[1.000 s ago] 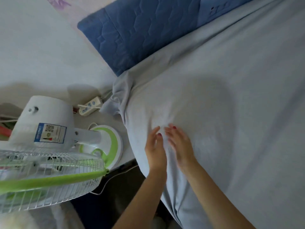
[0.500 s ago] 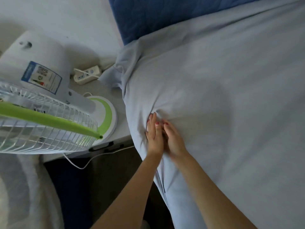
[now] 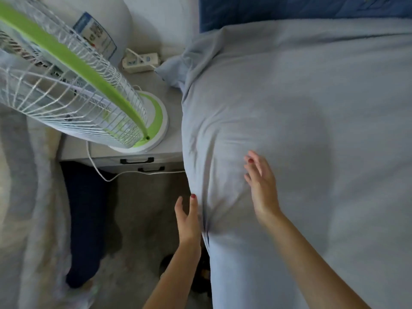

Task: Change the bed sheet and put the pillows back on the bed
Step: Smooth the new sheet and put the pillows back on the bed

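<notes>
A light blue-grey bed sheet (image 3: 301, 121) covers the bed and fills the right of the head view, with shallow creases near its left edge. Its corner (image 3: 176, 70) is bunched up at the head end. A dark blue quilted headboard pad (image 3: 289, 7) runs along the top. My right hand (image 3: 260, 186) lies on top of the sheet near the bed's left edge, fingers straight and spread. My left hand (image 3: 187, 217) is at the side of the bed, fingers straight, touching the hanging edge of the sheet. Neither hand holds anything. No pillow is in view.
A white and green fan (image 3: 73, 72) stands on a grey bedside cabinet (image 3: 133, 157) left of the bed, its cage close to my head. A white power strip (image 3: 141, 61) lies behind it, and a white cable (image 3: 107, 175) hangs over the drawers. Pale fabric (image 3: 26, 197) hangs far left.
My hands were side by side on the sheet; now they are apart, the left down at the bed's side and the right further onto the bed. The view has tilted downward.
</notes>
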